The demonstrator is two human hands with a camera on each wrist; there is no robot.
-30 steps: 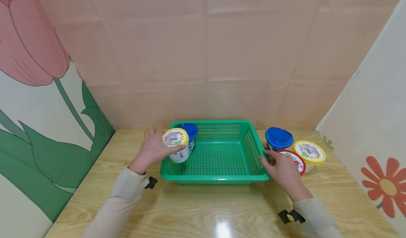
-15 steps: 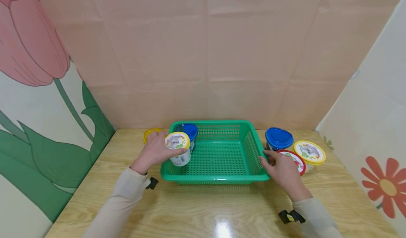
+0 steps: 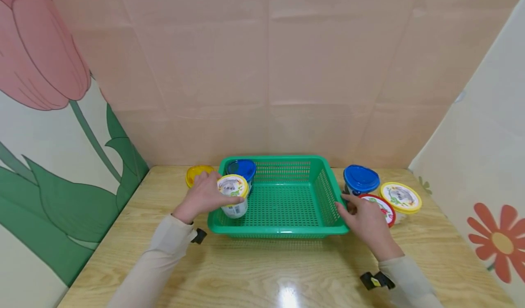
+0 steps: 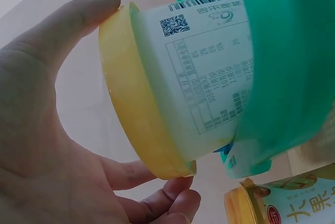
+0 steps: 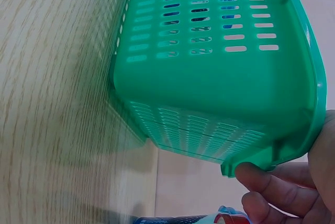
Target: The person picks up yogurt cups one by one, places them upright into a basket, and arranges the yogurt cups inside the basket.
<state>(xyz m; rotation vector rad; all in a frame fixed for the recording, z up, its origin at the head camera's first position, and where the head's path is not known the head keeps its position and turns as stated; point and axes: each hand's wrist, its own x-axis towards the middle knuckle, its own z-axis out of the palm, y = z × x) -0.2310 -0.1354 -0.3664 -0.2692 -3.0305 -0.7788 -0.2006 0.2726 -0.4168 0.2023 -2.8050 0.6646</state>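
Observation:
In the head view my left hand (image 3: 206, 195) holds a white plastic tub with a yellow lid (image 3: 233, 186) over the front left of a green basket (image 3: 279, 229). The left wrist view shows thumb and fingers spread around the lid's edge, the tub's printed side (image 4: 204, 67) partly behind the basket rim. Behind it in the basket stands a blue-lidded tub (image 3: 243, 168). My right hand (image 3: 366, 221) grips the basket's right rim. In the right wrist view its fingers (image 5: 277, 187) curl under the rim, near the corner.
Left of the basket stands a tub with a clear yellow lid (image 3: 197, 173), partly behind my left hand. On the right are a blue-lidded tub (image 3: 361, 179), a yellow-lidded one (image 3: 401, 197) and a red-lidded one (image 3: 383, 207). A papered wall backs the wooden table (image 3: 262, 271).
My left hand has lowered the yellow-lidded tub slightly, toward the front and right inside the basket. More of the tub at the left shows. The right hand and basket have stayed put.

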